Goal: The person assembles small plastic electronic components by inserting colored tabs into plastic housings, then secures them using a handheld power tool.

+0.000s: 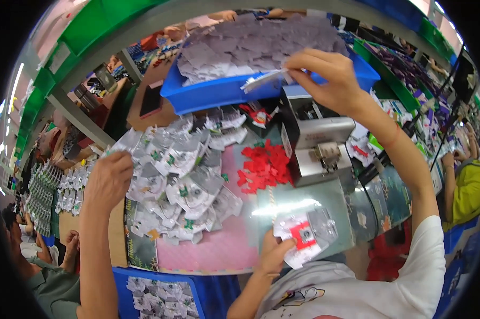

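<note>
My left hand (274, 255), low in front of my shirt, grips a clear plastic package with a white card and a red piece (303, 235) in it. Its thumb lies over the near edge. My right hand (330, 74) is raised over the metal bench machine (319, 143), its fingers pinching a thin, flat clear-grey plastic piece (264, 81). That piece is beside the near rim of a blue bin (208, 95) heaped with similar grey plastic pieces (261, 45). A pile of small red pieces (264, 167) lies left of the machine.
A heap of clear packages with white cards (186, 181) covers the table's left. A co-worker's hand (112, 173) reaches to its far-left side. Below the table edge stands a blue crate (208, 295) with more packages. A black phone (151, 100) lies back left.
</note>
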Motion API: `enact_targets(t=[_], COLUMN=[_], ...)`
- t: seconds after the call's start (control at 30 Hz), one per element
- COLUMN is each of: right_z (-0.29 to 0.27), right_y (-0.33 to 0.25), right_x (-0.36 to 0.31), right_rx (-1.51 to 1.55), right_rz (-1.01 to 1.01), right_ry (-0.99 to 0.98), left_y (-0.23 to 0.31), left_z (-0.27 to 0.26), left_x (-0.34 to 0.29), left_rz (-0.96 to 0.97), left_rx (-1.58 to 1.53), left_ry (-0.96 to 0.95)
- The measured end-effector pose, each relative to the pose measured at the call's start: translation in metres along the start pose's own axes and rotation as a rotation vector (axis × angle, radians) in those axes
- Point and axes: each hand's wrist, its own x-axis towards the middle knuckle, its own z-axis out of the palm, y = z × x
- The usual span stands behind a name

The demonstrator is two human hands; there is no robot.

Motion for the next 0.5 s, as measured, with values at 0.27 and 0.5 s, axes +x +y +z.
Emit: enact_targets(t=[0.27, 0.5], right_z=[-0.069, -0.077], right_y=[-0.102, -0.125], right_x=[-0.126, -0.172], right_rx=[0.979, 1.157], right_rz=[1.212, 1.309], right_ry=[-0.195, -0.197], left_y=[0.019, 0.011], left_z=[0.021, 0.042], left_x=[-0.002, -0.014], left_rz=[0.042, 0.064], left_rx=[0.065, 0.106], left_ry=[-0.059, -0.083])
